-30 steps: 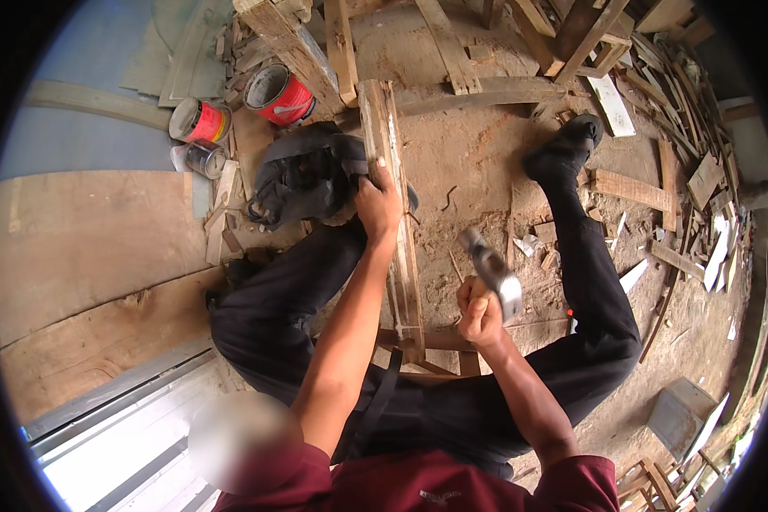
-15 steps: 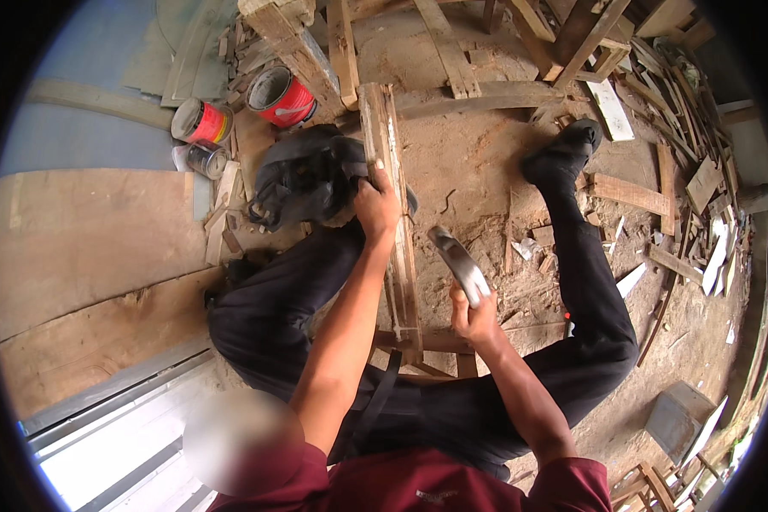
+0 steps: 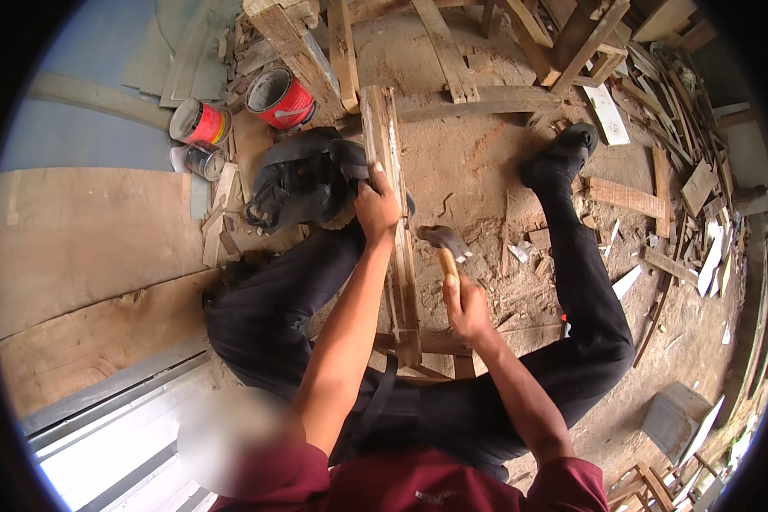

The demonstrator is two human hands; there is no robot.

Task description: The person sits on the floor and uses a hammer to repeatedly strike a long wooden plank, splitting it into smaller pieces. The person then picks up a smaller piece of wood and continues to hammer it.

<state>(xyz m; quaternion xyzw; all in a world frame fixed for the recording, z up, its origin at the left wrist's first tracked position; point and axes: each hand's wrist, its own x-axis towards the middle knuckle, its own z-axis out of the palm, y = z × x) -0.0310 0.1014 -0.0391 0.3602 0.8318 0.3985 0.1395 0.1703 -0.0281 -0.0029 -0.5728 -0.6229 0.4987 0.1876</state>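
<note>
My left hand (image 3: 377, 209) is closed round a long, worn wooden beam (image 3: 380, 128) that runs between my legs, its thumb lying along the top. My right hand (image 3: 468, 311) grips a hammer (image 3: 448, 264) by its pale wooden handle. The dark metal head is just right of the beam and below my left hand; whether it touches the wood I cannot tell. Anything small under my left fingers is hidden. Beside that hand, a black bag (image 3: 294, 179) rests on the ground.
Two red cans (image 3: 279, 101) and a smaller tin (image 3: 203, 160) stand at the far left by a plywood sheet (image 3: 94, 247). Wooden frames (image 3: 452, 60) stand ahead. Scrap wood (image 3: 700, 188) piles up on the right, near a grey metal box (image 3: 678, 420). Dirt and chips cover the ground (image 3: 478, 171).
The hammer has turned in my right hand: its head now lies closer to the beam and the handle shows. My left hand has stayed on the beam.
</note>
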